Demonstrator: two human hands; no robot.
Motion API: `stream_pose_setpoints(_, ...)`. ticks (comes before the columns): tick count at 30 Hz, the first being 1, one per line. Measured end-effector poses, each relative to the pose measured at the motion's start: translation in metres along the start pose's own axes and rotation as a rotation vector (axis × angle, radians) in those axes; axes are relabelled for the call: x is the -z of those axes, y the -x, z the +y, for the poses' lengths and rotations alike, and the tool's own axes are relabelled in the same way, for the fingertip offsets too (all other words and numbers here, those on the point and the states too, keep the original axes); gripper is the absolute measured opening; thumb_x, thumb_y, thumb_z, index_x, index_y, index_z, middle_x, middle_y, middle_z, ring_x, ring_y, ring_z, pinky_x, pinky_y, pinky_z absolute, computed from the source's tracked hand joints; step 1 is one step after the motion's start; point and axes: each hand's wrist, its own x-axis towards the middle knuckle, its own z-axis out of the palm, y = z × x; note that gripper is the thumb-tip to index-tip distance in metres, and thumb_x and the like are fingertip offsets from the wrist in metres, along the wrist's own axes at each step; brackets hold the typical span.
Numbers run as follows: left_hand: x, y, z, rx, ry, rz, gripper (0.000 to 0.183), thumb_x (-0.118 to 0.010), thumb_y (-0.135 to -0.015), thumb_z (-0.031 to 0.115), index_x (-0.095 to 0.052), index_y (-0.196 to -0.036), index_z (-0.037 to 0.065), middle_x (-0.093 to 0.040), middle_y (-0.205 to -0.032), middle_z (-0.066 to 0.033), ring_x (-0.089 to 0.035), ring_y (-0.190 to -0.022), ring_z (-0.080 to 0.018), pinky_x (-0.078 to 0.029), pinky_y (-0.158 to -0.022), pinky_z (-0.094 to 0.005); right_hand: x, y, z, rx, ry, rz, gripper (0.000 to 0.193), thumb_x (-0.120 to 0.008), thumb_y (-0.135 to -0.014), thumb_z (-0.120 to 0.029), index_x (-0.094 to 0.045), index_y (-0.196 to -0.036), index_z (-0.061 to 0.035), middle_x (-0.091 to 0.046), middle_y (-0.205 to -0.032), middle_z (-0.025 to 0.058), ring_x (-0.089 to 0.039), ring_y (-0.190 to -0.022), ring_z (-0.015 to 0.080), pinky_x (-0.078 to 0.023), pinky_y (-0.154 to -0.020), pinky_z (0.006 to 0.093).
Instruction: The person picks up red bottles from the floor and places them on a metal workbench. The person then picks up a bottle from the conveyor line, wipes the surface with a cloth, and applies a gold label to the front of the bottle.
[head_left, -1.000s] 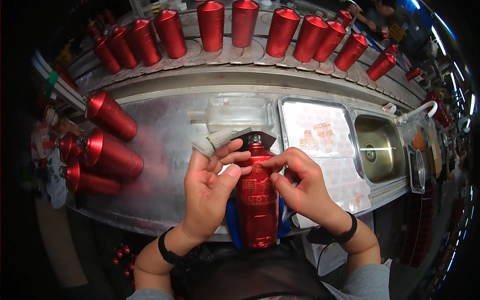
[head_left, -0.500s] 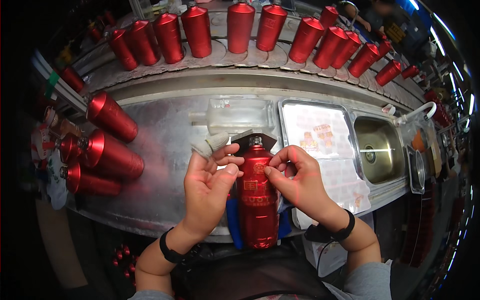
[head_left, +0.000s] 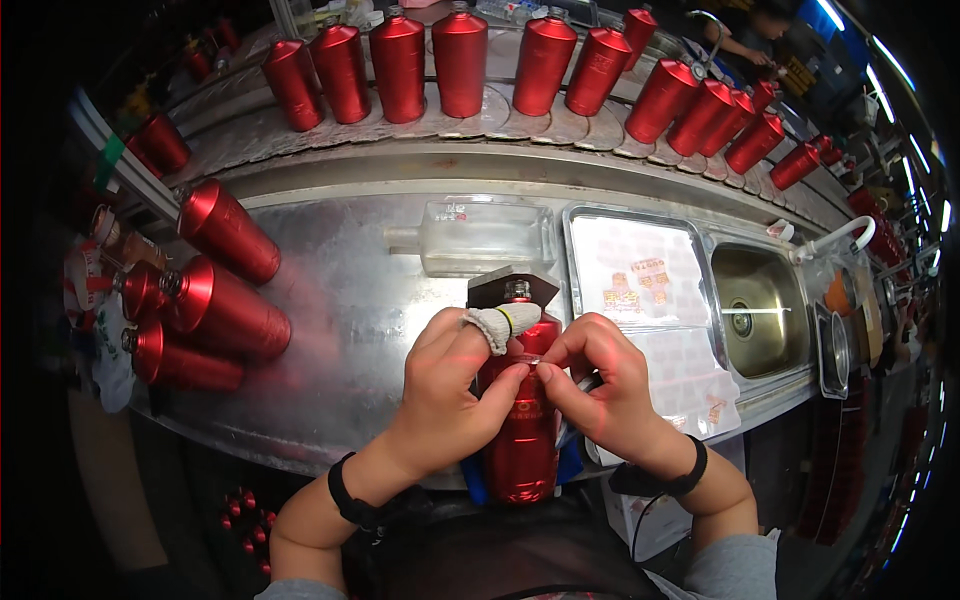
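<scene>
A red metallic bottle [head_left: 522,455] lies in front of me with its neck pointing away, on a blue support [head_left: 568,462]. My left hand [head_left: 455,385] reaches over it from the left, with a knitted cloth cover [head_left: 503,325] on one finger. From the other side comes my right hand [head_left: 605,380], thumb and index fingertip pinched. Between the fingertips of both hands, just over the bottle's upper body, is a small clear strip [head_left: 527,358] that looks like film. Behind the bottle's neck stands a dark angled plate [head_left: 512,284]. The hands cover part of the bottle's front.
Beyond the hands lies a clear rectangular glass bottle [head_left: 488,238]. A tray [head_left: 572,250] with printed sheets [head_left: 650,275] is on the right, beside a sink [head_left: 755,310]. Red bottles [head_left: 225,310] lie at left; others stand on a conveyor [head_left: 490,125] behind. A person [head_left: 745,45] is at far right.
My left hand has moved right over the bottle and its fingers have closed in a pinch. The fingertips of both hands have come together. The bottles on the conveyor have shifted right.
</scene>
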Motion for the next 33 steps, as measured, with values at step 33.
stream_pose_setpoints(33, -0.017, -0.005, -0.006, 0.295, 0.365, 0.078, 0.046, -0.064, -0.085, -0.005, -0.054, -0.129, 0.002, -0.061, -0.089, 0.0021, -0.048, -0.077, -0.0026, -0.04, -0.07, -0.0196, -0.009, -0.012, 0.016, -0.196, -0.253, 0.051, 0.008, -0.068, -0.084, -0.005, -0.061, -0.087, -0.002, -0.056, -0.082, 0.0023, -0.044, -0.062, 0.006, -0.038, -0.055, 0.0223)
